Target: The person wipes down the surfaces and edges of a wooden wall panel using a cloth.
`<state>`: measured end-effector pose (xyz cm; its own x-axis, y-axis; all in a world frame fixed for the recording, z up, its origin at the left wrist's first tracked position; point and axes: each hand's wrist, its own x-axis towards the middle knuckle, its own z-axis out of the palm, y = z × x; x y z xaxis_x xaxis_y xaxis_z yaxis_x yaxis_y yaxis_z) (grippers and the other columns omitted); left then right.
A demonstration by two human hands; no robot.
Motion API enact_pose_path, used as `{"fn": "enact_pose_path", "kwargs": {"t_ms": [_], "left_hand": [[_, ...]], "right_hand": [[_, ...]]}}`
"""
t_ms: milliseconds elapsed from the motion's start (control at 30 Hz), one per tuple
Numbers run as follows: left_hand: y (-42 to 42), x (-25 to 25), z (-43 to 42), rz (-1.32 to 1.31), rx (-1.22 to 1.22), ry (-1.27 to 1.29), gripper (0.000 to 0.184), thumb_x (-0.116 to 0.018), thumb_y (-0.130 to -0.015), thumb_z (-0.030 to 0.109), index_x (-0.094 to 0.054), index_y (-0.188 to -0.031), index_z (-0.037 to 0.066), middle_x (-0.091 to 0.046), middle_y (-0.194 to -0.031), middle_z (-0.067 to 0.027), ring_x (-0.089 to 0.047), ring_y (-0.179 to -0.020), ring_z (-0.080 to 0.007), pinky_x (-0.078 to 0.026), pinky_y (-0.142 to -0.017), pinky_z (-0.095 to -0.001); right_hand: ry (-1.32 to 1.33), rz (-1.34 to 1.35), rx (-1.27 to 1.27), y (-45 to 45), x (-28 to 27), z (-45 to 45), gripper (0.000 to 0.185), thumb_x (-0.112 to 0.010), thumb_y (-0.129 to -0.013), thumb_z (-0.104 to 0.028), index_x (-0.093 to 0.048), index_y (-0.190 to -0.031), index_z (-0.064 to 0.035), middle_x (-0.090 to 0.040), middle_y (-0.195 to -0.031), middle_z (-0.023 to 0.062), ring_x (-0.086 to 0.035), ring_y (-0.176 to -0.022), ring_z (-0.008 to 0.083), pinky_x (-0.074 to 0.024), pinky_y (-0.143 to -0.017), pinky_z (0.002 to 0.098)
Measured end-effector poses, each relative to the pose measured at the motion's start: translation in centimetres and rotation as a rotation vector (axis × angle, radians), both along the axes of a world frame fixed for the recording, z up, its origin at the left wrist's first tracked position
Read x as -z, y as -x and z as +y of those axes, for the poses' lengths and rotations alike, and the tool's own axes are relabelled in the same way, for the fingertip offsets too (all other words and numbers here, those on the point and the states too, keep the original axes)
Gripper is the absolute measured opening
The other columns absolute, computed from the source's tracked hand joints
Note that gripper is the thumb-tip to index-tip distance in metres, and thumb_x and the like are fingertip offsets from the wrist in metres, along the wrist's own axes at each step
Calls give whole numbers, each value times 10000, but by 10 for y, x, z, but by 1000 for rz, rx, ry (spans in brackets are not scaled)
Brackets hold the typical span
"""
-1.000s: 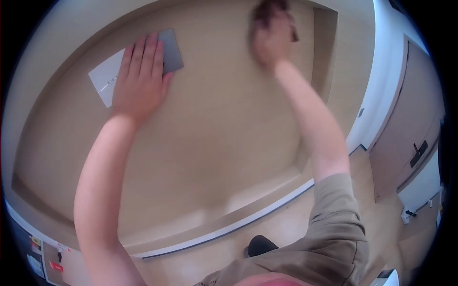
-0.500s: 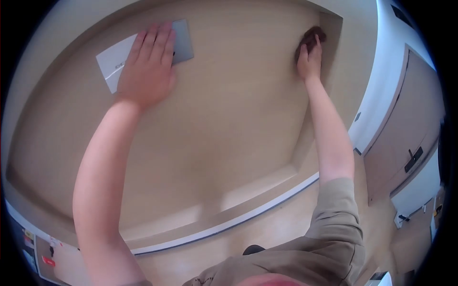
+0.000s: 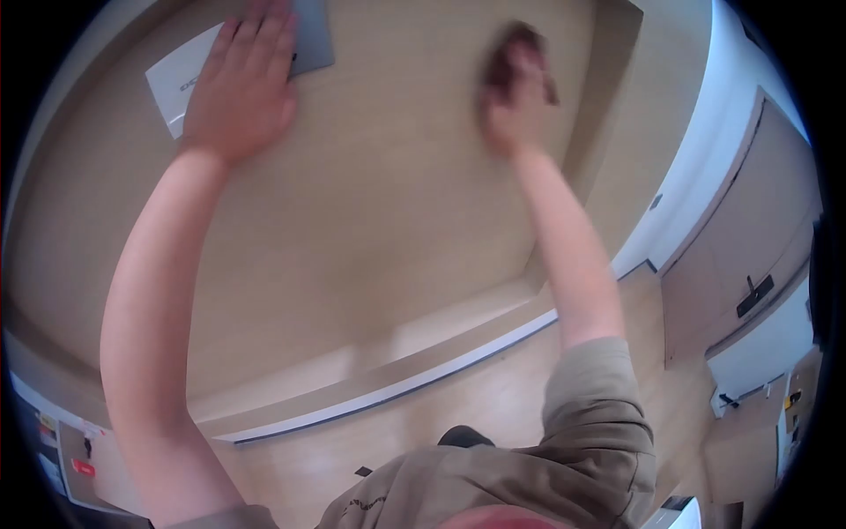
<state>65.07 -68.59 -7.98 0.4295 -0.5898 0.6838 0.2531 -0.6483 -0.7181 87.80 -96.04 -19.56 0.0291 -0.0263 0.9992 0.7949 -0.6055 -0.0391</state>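
Observation:
My left hand [image 3: 240,101] lies flat, fingers stretched out, over a white and grey folder-like sheet [image 3: 167,86] at the upper left. Part of some dark lettering shows on its white side; the middle is hidden under the hand. At the upper right, my right hand [image 3: 518,119] presses a dark brown cloth [image 3: 507,63] against the beige recessed panel [image 3: 379,167]. Motion blurs the cloth and the fingers around it.
A raised frame [image 3: 608,115] borders the panel on the right, and a pale strip [image 3: 397,395] runs along its near edge. Wooden floor [image 3: 493,379] shows below. To the right stands a door [image 3: 745,229] with a dark handle. Small items, one a red object [image 3: 83,468], lie at lower left.
My right hand has moved left with the cloth, away from the panel's right corner. The whole view has shifted a little; my left hand stays flat on the folder-like sheet.

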Motion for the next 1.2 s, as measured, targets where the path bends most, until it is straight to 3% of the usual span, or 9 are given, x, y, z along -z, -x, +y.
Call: {"fn": "enact_pose_path", "kwargs": {"t_ms": [200, 333, 400, 500, 667, 800, 867, 900, 1200], "left_hand": [[3, -2, -10, -27, -33, -1, 683, -554, -796, 283, -445, -1334, -124, -436, -1425, -276, -398, -1342, -415, -244, -1170, -517], [2, -1, -9, -38, -20, -11, 675, -552, -810, 289, -445, -1339, -117, -435, -1430, -266, -393, -1343, -410, -244, -1169, -514], [-1, 0, -4, -67, -51, -42, 682, -566, -812, 284, -430, -1356, -103, -418, -1450, -250, -391, -1345, -402, -243, -1168, -510], [-3, 6, -2, -57, -22, -2, 685, -575, -808, 269, -418, -1371, -87, -405, -1463, -244, -389, -1350, -397, -246, -1166, -509], [-5, 10, 6, -126, 27, -68, 692, -579, -786, 241, -417, -1381, -74, -398, -1474, -235, -384, -1362, -392, -272, -1148, -515], [-2, 8, 10, -133, 40, -76, 686, -587, -776, 241, -437, -1357, -91, -413, -1454, -252, -404, -1336, -410, -303, -1125, -528], [-7, 7, 13, -138, 81, -102, 683, -591, -772, 244, -445, -1341, -104, -426, -1437, -265, -417, -1318, -422, -321, -1111, -534], [-8, 5, 11, -126, 90, -108, 682, -594, -769, 246, -450, -1332, -112, -439, -1419, -272, -431, -1298, -426, -330, -1103, -539], [-5, 5, 26, -185, 172, -140, 674, -583, -811, 347, -498, -1299, -110, -497, -1364, -262, -472, -1253, -403, -323, -1118, -501]], "right_hand": [[-316, 335, 87, -17, 0, -42, 681, -551, -936, -245, -273, -1480, 56, -317, -1522, 260, -243, -1434, 433, -223, -1187, 467], [115, -81, 103, 54, -8, 53, 717, -657, -826, -217, -375, -1432, 42, -423, -1451, 247, -284, -1385, 487, -242, -1166, 513], [254, -99, 59, 88, -5, 100, 750, -628, -830, -384, -370, -1486, -130, -367, -1531, 123, -242, -1433, 452, -248, -1154, 541], [301, 22, -77, 121, -6, 138, 867, -683, -783, -318, -297, -1509, -43, -217, -1603, 118, -159, -1480, 393, -201, -1182, 522], [506, 79, -80, 104, -14, 86, 825, -716, -740, -311, -392, -1457, -63, -372, -1521, 129, -258, -1435, 394, -224, -1175, 505], [132, -46, 13, -9, 27, -11, 734, -702, -801, -280, -410, -1450, -100, -424, -1474, 181, -351, -1384, 409, -300, -1140, 485], [-123, -16, 93, -41, 34, -51, 672, -677, -855, -166, -388, -1439, 0, -508, -1389, 201, -480, -1286, 345, -340, -1127, 407], [-236, 171, -196, -56, 40, -71, 689, -666, -865, -240, -385, -1426, 44, -459, -1424, 251, -412, -1343, 397, -325, -1139, 424], [20, -74, -62, -42, 45, -67, 322, -537, -929, -156, -589, -1172, 48, -613, -1175, 226, -562, -1110, 375, -410, -988, 412]]}}
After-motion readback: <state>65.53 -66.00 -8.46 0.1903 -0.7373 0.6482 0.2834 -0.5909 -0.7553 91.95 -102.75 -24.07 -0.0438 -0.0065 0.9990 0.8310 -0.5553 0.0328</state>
